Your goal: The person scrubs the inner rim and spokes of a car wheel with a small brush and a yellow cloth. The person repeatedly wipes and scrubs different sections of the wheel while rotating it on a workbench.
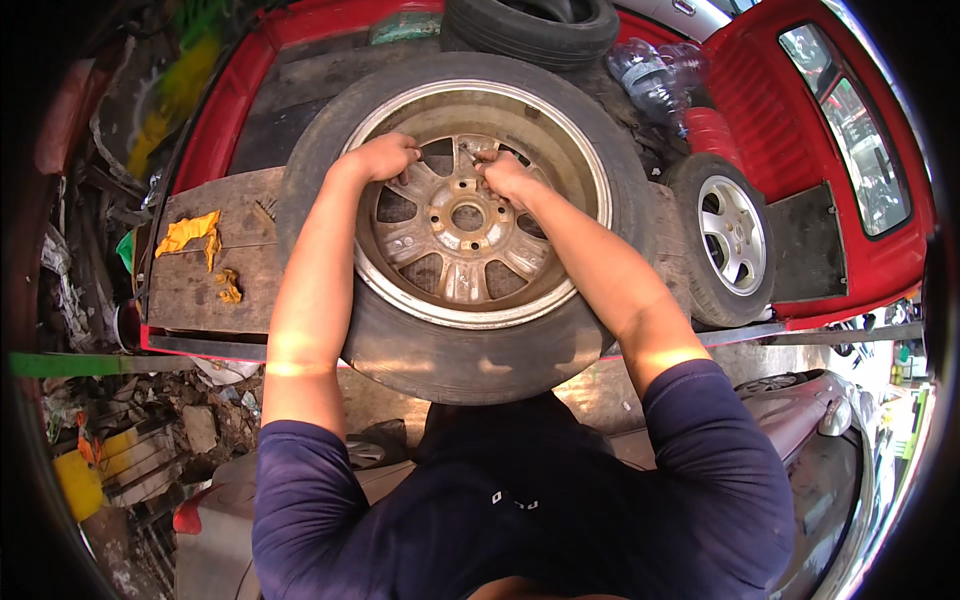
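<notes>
A large car wheel lies flat before me, its black tyre (480, 365) round a dirty, brownish alloy rim (465, 280) with broad spokes and a centre hole. My left hand (385, 158) is at the rim's upper left, fingers curled down against the inner side by a spoke. My right hand (507, 178) is closed over the upper right spokes, just above the hub, fingertips pinched together. Whatever sits between those fingertips, if anything, is too small to make out. Both forearms reach across the tyre.
The wheel rests on wooden boards (225, 270) in a red pickup bed. Yellow-orange cloth scraps (190, 235) lie left. A smaller wheel (730, 235) leans at right; another tyre (530, 30) and clear plastic bottles (650, 80) are behind. Rubble (200, 430) covers the ground lower left, beside a parked car.
</notes>
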A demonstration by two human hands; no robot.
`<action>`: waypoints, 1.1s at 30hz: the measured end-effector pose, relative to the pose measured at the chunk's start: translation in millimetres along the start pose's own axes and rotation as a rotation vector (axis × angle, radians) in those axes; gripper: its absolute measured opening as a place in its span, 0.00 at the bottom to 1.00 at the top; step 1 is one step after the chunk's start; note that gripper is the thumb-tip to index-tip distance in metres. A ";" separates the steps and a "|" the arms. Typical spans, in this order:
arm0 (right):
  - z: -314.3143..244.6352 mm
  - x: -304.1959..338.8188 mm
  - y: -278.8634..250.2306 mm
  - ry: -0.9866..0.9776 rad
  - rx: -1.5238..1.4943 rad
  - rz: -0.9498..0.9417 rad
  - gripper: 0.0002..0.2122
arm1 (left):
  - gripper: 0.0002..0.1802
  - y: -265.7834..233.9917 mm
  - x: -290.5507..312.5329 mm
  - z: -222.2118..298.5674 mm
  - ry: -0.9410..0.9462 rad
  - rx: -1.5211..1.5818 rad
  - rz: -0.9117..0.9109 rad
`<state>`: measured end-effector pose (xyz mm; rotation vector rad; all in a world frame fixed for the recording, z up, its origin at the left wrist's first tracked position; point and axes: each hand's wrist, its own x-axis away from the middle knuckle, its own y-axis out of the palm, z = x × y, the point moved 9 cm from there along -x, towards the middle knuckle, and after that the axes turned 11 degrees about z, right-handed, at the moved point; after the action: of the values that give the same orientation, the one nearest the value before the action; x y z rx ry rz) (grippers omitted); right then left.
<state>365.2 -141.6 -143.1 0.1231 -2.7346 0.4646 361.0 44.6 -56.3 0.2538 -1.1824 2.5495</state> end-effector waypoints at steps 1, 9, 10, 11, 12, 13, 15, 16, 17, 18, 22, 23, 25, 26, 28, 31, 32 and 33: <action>-4.8 -3.5 -10.3 -0.009 0.027 -0.023 0.21 | 0.18 -3.3 -2.8 4.0 0.016 -0.006 0.020; -27.6 0.5 -15.4 -0.284 0.343 0.328 0.18 | 0.18 -6.0 0.0 5.1 0.004 -0.018 0.042; -17.8 -1.9 -2.7 -0.188 0.337 0.268 0.19 | 0.18 -5.9 -0.9 5.4 0.009 -0.023 0.035; -17.9 -0.1 4.9 -0.204 0.334 0.278 0.18 | 0.18 -5.0 -2.0 5.6 0.008 -0.027 0.022; -20.6 0.4 4.8 -0.244 0.382 0.279 0.19 | 0.18 -2.7 -1.4 5.3 0.009 -0.027 0.014; -22.3 2.9 7.7 -0.280 0.428 0.257 0.20 | 0.18 -2.5 -1.1 4.6 0.006 -0.034 0.015; -20.8 -0.6 0.1 -0.231 0.389 0.130 0.21 | 0.18 -4.2 -2.2 5.9 0.016 -0.038 0.033; -20.7 -0.4 -8.2 -0.211 0.375 0.076 0.22 | 0.18 -4.1 -2.7 6.3 0.014 -0.034 0.030; -15.3 1.1 -14.4 -0.129 0.297 0.041 0.21 | 0.18 -3.4 -2.4 6.1 0.010 -0.028 0.023; -12.5 2.2 -20.1 -0.063 0.213 0.033 0.20 | 0.18 -3.5 -1.8 5.6 0.005 -0.022 0.018; -24.2 7.0 -16.1 -0.172 0.423 0.107 0.18 | 0.17 -4.5 -1.9 5.3 0.013 -0.027 0.033; -28.0 8.5 -7.4 -0.233 0.526 0.110 0.19 | 0.17 -4.6 -2.2 5.3 0.016 -0.025 0.037; -33.8 13.0 5.5 -0.350 0.685 0.140 0.18 | 0.17 -4.4 -2.9 5.3 0.015 -0.029 0.036; -37.8 14.6 6.7 -0.406 0.740 0.167 0.17 | 0.17 -4.4 -3.2 5.4 0.012 -0.035 0.030; -40.1 16.3 7.4 -0.462 0.786 0.141 0.16 | 0.17 -3.1 -1.8 5.4 0.004 -0.027 0.019; -40.3 13.0 -4.6 -0.442 0.782 0.056 0.17 | 0.17 -3.8 -0.8 8.4 0.005 0.003 0.022; -40.1 11.7 -9.5 -0.414 0.731 0.038 0.17 | 0.17 -3.0 0.7 8.7 0.006 -0.003 0.025; -42.2 10.9 -14.4 -0.406 0.716 0.062 0.19 | 0.17 -5.4 0.8 9.8 0.011 -0.012 0.036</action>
<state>371.4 -141.3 -97.6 0.3441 -2.8046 1.5680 362.5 40.5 -46.0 0.2171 -1.2088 2.5699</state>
